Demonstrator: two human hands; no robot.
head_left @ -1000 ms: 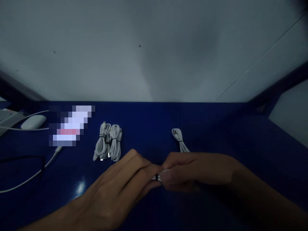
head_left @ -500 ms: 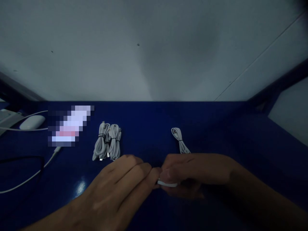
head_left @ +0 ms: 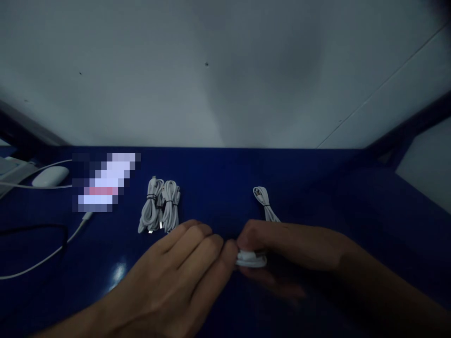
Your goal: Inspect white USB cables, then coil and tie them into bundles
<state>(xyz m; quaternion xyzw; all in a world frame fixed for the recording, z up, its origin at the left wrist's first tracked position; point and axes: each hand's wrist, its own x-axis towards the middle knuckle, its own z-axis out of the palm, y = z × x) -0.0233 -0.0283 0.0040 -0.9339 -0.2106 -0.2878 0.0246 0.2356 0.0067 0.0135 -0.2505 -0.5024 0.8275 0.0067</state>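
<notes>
Low in the middle of the view, a coiled white cable is held between my two hands. My left hand has its fingers curled around the cable's left side, with most of the grip hidden behind the knuckles. My right hand pinches the cable from the right; its lower fingers extend beneath and look blurred. Beyond my right hand lies a tied white cable bundle, partly covered by that hand. Left of centre, several white cable bundles rest side by side, bound with black ties.
At left stands a lit, pixelated screen with a white cord plugged into it. A white mouse-shaped object and a black cord are farther left. The blue tabletop meets a pale wall at the back.
More of the white cable now shows between my hands. My right hand's lower fingers have spread downward, and my left fingers have moved slightly right. The view has shifted a little.
</notes>
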